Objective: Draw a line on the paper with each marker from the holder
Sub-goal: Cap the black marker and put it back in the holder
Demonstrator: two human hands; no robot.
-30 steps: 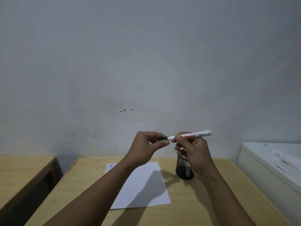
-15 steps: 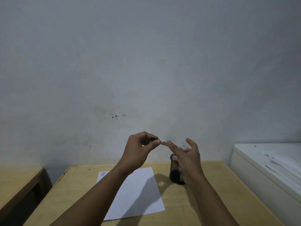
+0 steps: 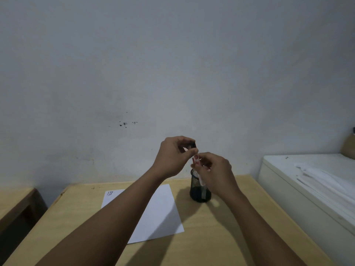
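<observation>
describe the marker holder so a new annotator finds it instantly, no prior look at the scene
Start at the light wooden table against the grey wall. To the right of the white paper stands the marker holder, directly below the right hand. It is the only dark, upright mesh cup on the table; everything else there is flat and pale.

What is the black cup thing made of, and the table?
The holder looks like black metal mesh: tiny holes show near its rim, though plastic can't be excluded. The table seems to be pale wood or wood-look laminate with a smooth, matte top; faint grain shows.
</observation>
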